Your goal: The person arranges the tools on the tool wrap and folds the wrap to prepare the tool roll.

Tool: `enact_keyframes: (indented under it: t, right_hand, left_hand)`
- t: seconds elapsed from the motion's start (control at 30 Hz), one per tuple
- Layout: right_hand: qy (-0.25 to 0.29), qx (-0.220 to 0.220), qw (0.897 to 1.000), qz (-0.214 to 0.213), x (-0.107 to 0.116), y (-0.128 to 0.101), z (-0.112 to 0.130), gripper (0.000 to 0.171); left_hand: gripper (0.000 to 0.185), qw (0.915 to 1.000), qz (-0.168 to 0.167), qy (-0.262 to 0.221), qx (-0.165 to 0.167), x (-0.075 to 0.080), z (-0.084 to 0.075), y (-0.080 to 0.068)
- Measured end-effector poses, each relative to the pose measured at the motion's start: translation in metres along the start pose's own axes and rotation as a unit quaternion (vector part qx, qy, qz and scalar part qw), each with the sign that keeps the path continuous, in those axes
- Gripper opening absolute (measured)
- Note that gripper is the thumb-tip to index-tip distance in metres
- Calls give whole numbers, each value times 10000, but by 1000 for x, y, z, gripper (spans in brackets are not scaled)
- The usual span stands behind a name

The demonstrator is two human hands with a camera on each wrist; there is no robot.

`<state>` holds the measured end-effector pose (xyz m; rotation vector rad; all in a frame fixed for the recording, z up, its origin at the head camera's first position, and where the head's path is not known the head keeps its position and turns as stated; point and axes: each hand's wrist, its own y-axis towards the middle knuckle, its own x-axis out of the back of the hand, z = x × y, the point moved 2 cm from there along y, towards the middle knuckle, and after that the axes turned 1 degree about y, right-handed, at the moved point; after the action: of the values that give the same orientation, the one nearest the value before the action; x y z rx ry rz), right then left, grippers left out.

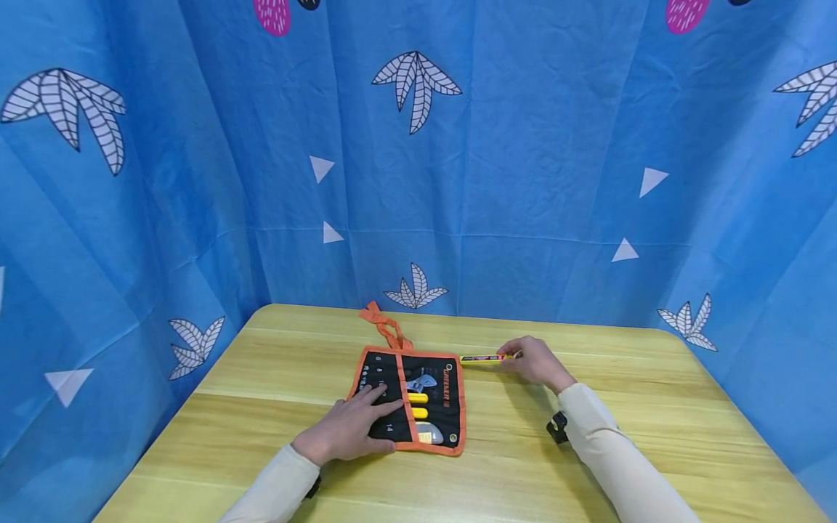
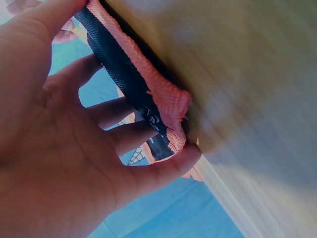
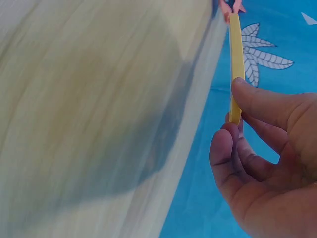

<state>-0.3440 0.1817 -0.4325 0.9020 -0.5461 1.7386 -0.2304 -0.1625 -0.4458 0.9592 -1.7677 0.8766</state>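
Note:
A black tool pouch (image 1: 445,421) with orange trim lies spread on the table. My left hand (image 1: 346,430) rests on its left part, fingers spread and fairly straight; in the left wrist view the fingertips touch the pouch's edge. From the pouch's pocket stick out an adjustable wrench (image 1: 421,382), two yellow handles (image 1: 419,412) and a grey, rounded tool end (image 1: 428,428). Beside the pouch's upper right corner, my right hand (image 1: 531,361) pinches one end of a slim yellow bar-shaped tool (image 3: 237,49) with a dark label. Its exact kind is unclear.
Orange tie straps (image 1: 389,328) trail from the pouch's top edge toward the back of the wooden table (image 1: 261,363). A blue patterned curtain (image 1: 523,181) hangs behind the table and along its sides.

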Motion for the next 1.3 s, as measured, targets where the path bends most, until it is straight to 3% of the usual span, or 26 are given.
enact_keyframes:
  t: [0.97, 1.3]
  right_hand:
    - [561, 158, 9981, -220, -36, 25, 49, 20]
    - [813, -64, 9964, -226, -48, 30, 56, 21]
  left_hand:
    - [74, 10000, 19, -39, -41, 0, 0, 1]
    - [75, 10000, -25, -12, -54, 0, 2, 1]
